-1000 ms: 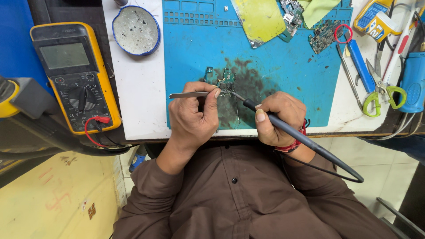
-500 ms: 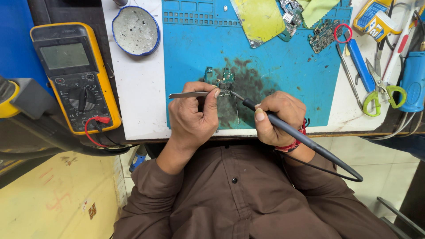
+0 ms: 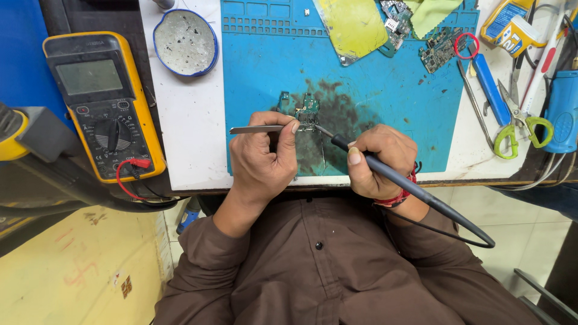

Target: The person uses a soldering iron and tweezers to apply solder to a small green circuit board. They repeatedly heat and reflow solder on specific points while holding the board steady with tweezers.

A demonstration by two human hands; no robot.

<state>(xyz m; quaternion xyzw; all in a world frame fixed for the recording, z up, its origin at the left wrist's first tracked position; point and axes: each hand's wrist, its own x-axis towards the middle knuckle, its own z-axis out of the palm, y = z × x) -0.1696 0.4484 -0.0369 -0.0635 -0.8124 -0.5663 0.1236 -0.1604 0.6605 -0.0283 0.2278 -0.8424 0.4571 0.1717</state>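
Left hand point(image 3: 260, 161) fingers clamp tweezers point(image 3: 256, 129); right hand point(image 3: 380, 160) fingers grip soldering iron point(image 3: 409, 188), tip at small circuit board point(image 3: 308, 111). Risk: lingering heat lifts pads; tweezer slip shifts board toward 12 o'clock.

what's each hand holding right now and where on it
The left hand pinches metal tweezers near their middle. The right hand holds a black soldering iron on its handle near the tip, over a small circuit board.
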